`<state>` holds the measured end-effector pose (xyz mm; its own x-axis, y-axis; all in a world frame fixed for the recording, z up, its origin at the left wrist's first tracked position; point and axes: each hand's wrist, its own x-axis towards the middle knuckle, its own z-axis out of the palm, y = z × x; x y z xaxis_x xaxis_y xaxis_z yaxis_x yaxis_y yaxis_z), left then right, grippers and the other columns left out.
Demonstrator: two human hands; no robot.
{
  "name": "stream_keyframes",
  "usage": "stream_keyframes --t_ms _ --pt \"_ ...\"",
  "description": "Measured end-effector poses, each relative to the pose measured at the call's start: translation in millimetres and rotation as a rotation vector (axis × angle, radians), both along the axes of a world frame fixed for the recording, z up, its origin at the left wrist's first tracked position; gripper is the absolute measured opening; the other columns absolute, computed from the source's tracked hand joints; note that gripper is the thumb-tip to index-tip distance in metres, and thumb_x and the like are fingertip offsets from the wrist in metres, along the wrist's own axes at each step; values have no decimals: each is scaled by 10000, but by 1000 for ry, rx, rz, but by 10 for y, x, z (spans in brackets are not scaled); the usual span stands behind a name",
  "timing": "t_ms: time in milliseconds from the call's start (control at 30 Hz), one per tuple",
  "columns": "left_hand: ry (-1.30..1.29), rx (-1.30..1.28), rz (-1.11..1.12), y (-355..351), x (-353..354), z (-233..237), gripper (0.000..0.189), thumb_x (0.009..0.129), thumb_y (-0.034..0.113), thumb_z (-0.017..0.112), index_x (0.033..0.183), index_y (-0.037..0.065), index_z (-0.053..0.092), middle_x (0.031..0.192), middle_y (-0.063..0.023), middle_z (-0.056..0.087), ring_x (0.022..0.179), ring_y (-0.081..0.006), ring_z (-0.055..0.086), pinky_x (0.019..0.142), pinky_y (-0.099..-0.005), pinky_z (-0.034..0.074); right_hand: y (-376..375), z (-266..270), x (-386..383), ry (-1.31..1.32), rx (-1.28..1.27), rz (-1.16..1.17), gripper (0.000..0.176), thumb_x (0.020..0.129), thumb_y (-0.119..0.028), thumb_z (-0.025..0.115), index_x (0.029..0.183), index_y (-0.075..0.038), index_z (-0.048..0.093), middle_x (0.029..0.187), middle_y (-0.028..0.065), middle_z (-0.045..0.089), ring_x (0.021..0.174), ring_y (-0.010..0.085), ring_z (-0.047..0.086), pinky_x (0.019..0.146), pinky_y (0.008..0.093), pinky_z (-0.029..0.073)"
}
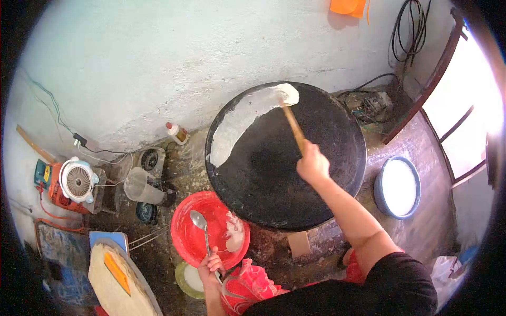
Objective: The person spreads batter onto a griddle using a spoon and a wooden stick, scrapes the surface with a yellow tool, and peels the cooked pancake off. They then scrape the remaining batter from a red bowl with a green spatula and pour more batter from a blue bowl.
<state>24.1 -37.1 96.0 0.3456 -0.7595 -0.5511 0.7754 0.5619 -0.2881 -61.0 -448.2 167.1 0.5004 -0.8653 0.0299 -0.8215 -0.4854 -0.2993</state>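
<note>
My right hand (313,164) is closed around a wooden stick (293,125) that reaches over a large round black griddle (284,174). The stick's far end meets a thick lump of white batter (289,94) near the griddle's back edge. From that lump, a thin curved band of batter (234,129) runs down the left side. My left hand (211,266) grips the handle of a large metal spoon (198,220), its bowl raised above a red basin (178,234). White dough or batter (235,234) clings inside the basin's right side.
A blue tub (377,190) of white liquid stands right of the griddle. At lower left are pale flat sheets (100,271) with an orange scraper (117,273) on top. A blower (78,180), plastic jug (141,186) and bottle (178,135) stand left. A green bowl (181,279) sits below the basin.
</note>
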Motion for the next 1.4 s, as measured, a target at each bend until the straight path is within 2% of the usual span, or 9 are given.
stream_keyframes --t_ms 200,433,667,800,1000,1100,1167,1267,1400 --pt "1 1 -43 55 3 57 329 835 91 452 1120 -74 435 631 -6 399 495 -89 397 431 -206 348 -692 -120 149 140 -147 40 505 734 -101 524 1199 -22 345 945 130 525 750 266 613 594 366 504" --pt "-5 23 -15 -19 7 57 331 824 87 470 1110 -77 444 638 -15 409 491 -90 393 445 -202 351 124 -126 -100 159 -180 228 583 728 -141 520 1255 -27 297 971 140 506 716 274 616 585 375 507" --pt "-10 18 -28 54 50 3 336 835 114 482 1114 -71 451 637 -13 398 503 -97 401 442 -213 360 -91 46 -436 106 -50 -117 611 696 -103 571 1244 -39 308 1033 151 492 830 280 602 653 363 509" --pt "-87 81 -44 28 50 12 322 844 120 474 1100 -74 459 650 -23 439 497 -98 400 425 -213 359 -196 -63 58 139 -149 147 496 744 -82 508 1201 1 333 998 151 509 766 271 612 628 352 510" --pt "-128 163 -19 178 66 -44 328 841 119 480 1100 -81 453 650 -29 456 510 -94 416 439 -216 366 -505 147 -562 214 -139 -63 388 785 -96 463 1151 -3 377 969 154 546 767 303 612 639 354 510" --pt "-144 115 -12 222 131 -42 334 841 110 467 1113 -82 438 646 -25 457 515 -94 424 443 -228 372 -319 92 -1057 79 -30 -83 390 790 -63 444 1173 -15 392 926 152 577 783 295 611 706 340 488" --pt "-107 168 19 173 104 175 332 847 117 435 1110 -86 438 636 -19 450 504 -96 426 440 -232 382 -359 24 -1333 -519 423 144 378 814 -60 418 1191 -41 428 850 144 607 769 246 614 738 318 464" --pt "-123 159 12 285 162 307 329 850 129 412 1101 -81 445 644 -20 452 484 -101 419 432 -228 387 -888 -366 -1389 -671 210 200 348 830 -70 423 1174 -56 476 778 133 615 738 188 608 724 303 457" --pt "-167 261 129 286 32 799 301 857 142 382 1060 -58 479 641 -10 436 459 -76 410 386 -202 366 -1605 -346 -1162 -591 407 -159 415 792 -18 452 1203 -69 460 769 128 620 703 175 608 680 294 461"
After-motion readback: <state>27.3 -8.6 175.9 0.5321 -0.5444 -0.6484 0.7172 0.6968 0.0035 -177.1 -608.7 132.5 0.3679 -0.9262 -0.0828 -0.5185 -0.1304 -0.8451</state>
